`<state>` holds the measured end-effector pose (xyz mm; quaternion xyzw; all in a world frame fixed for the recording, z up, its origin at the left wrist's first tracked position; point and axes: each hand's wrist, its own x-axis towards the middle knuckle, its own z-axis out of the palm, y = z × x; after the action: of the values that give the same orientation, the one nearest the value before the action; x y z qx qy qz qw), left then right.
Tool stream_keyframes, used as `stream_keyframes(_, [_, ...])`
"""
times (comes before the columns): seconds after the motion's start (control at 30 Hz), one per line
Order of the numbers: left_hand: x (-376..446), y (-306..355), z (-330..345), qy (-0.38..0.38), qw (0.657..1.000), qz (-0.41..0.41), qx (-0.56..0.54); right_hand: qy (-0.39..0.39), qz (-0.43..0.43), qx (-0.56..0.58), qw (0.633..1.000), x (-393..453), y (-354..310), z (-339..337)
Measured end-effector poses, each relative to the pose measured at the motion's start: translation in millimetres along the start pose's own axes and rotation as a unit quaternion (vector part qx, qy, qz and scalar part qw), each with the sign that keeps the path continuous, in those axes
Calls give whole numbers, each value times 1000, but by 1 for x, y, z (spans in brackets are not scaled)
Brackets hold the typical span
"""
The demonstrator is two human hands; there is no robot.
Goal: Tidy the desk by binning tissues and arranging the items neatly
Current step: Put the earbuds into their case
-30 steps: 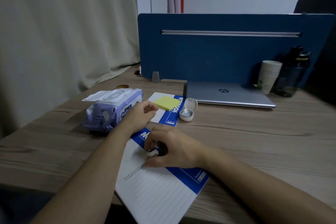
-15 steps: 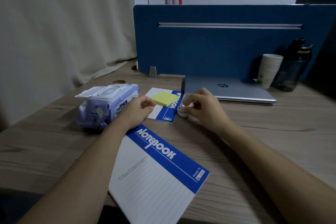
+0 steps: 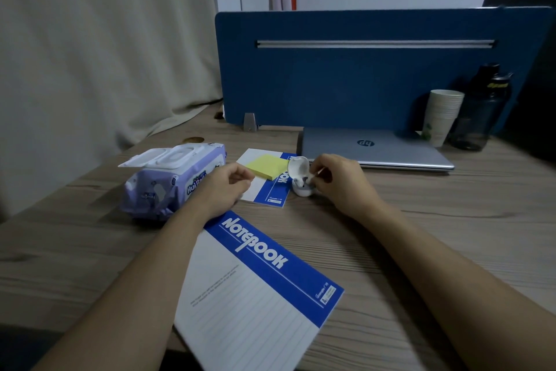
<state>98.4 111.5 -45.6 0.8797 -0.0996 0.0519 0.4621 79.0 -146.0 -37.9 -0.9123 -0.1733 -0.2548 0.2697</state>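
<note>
Earbud case (image 3: 301,182), white, glossy, rounded, lid flipped up, sits on wooden table (image 3: 451,220) right at right hand (image 3: 337,181) fingertips. Right hand fingers curled, pinching a small white earbud over the open case; half a second ago it covered the case more, a second ago it was down on the big notebook gripping a dark round item, no longer seen. Left hand (image 3: 222,190) loosely curled, holding nothing, barely moved, resting between wipes pack and small notebook.

Counts: two notebooks, blue-and-white, flat rectangles: large notebook (image 3: 255,289) below both hands, small notebook (image 3: 267,181) between the hands. One yellow sticky pad (image 3: 266,166), square, lying on the small one. One wipes pack (image 3: 171,178), soft purple plastic, white flap open, just left of left hand. One silver laptop (image 3: 376,148), closed, just beyond right hand. One stack of paper cups (image 3: 442,116) and one dark bottle (image 3: 481,112), far right of it. Blue fabric divider (image 3: 361,75) behind.
</note>
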Motion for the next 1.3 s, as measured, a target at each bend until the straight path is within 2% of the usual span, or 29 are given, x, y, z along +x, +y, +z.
stream_keyframes(0.47, [3, -3, 0, -5, 1000, 3, 19, -12, -2, 20, 1000, -1, -2, 0])
stream_keyframes(0.63, [4, -4, 0, -6, 1000, 5, 21, -44, 4, 11, 999, -1, -1, 3])
stream_keyframes(0.97, [4, -4, 0, -1, 1000, 7, 25, -2, -7, 3, 1000, -2, -4, -1])
stream_keyframes(1.2, [4, -3, 0, -5, 1000, 7, 21, -34, -23, 4, 999, -2, -4, -2])
stream_keyframes(1.3, [4, -3, -1, -7, 1000, 6, 20, 1, -14, 23, 1000, -1, -2, -2])
